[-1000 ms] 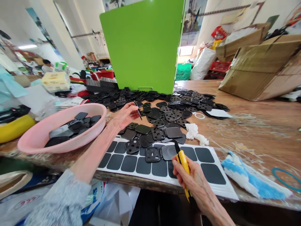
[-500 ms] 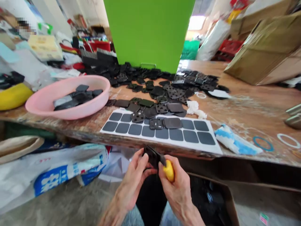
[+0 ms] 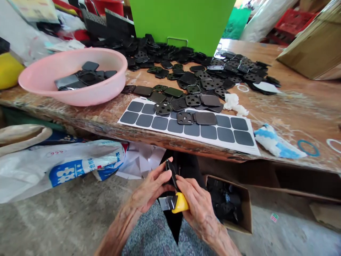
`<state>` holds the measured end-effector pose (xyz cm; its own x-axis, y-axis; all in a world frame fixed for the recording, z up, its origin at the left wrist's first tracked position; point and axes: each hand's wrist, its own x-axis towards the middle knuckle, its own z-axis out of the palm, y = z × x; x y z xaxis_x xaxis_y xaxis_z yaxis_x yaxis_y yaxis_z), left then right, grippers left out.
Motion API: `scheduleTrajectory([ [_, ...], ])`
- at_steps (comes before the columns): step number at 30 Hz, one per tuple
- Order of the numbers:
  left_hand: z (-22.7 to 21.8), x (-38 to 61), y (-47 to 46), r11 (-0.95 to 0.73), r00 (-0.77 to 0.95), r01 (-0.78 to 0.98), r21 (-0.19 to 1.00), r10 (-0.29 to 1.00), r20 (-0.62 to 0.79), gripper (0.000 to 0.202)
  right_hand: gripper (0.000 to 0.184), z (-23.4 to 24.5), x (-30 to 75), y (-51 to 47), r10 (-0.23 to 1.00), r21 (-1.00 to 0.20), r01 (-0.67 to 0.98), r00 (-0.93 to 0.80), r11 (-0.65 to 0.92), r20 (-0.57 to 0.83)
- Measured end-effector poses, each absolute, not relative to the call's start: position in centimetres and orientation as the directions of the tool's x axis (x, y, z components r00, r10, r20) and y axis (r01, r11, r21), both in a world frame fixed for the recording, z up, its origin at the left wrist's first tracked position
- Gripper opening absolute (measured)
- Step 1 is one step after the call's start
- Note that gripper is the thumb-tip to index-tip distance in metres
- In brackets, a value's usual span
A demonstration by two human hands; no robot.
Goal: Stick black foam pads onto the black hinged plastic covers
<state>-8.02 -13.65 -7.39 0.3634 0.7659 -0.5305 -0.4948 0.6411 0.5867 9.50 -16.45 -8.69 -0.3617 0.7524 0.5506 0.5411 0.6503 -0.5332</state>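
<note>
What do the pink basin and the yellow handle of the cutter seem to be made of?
The pink basin looks like moulded plastic with a smooth, slightly glossy finish, judging by its even colour and rounded rim. The yellow handle also looks like glossy plastic, from its bright, even shine; the exact type cannot be told.

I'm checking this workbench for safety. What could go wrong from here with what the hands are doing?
The yellow utility knife is in the right hand, with its metal end just below the left hand, which grips a small black piece. A slip could cut that hand. The hands are also working over the lap, so a dropped knife could land on the legs.
</note>
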Motion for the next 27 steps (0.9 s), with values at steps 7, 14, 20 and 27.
scheduleTrajectory([
  [7,-8.3,-8.7,-14.0,0.663,0.355,-0.299,0.686,0.745,-0.565,0.039,0.009,-6.8,11.1,-15.6,0.927,-0.724,0.598,-0.094,0.344,0.363],
  [14,-8.3,-8.2,-14.0,0.556,0.251,-0.305,0.773,0.830,-0.498,0.032,0.026,-6.9,11.2,-15.4,0.961,-0.970,0.074,0.170,-0.232,-0.217],
  [20,-9.1,-8.4,-13.5,0.641,0.382,-0.470,0.607,0.768,-0.515,0.034,0.034,-7.8,11.7,-14.5,0.901,-0.853,-0.369,0.083,-0.369,-0.426],
  [27,-10.1,-8.0,-13.4,0.548,0.181,-0.458,0.700,0.828,-0.530,0.026,0.039,-9.1,11.2,-15.1,0.872,-0.865,-0.306,0.167,-0.398,-0.460],
])
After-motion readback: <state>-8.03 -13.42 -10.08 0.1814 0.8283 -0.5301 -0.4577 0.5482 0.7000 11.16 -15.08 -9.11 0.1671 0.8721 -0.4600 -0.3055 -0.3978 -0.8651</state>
